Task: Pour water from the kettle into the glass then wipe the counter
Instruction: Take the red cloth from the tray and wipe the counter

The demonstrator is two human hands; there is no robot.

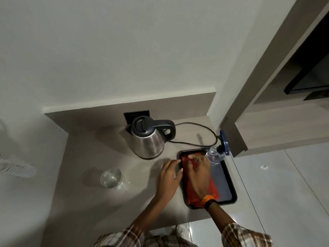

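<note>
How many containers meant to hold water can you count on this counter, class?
3: the kettle at the back, the glass front left, and a plastic bottle on the tray's far corner. None looks hidden.

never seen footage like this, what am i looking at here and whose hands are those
This is one picture from a wide-angle camera worn on a person's head, looking down at their own bare hands; there is no machine. On the grey counter stand a shiny steel kettle with a dark lid and a clear drinking glass that seems to hold water. A black rectangular tray at the right carries a red cloth and a clear plastic bottle with a blue pump. The right hand rests on the cloth, fingers curled into it, though a firm grip is unclear. The left hand lies open beside the tray.
</note>
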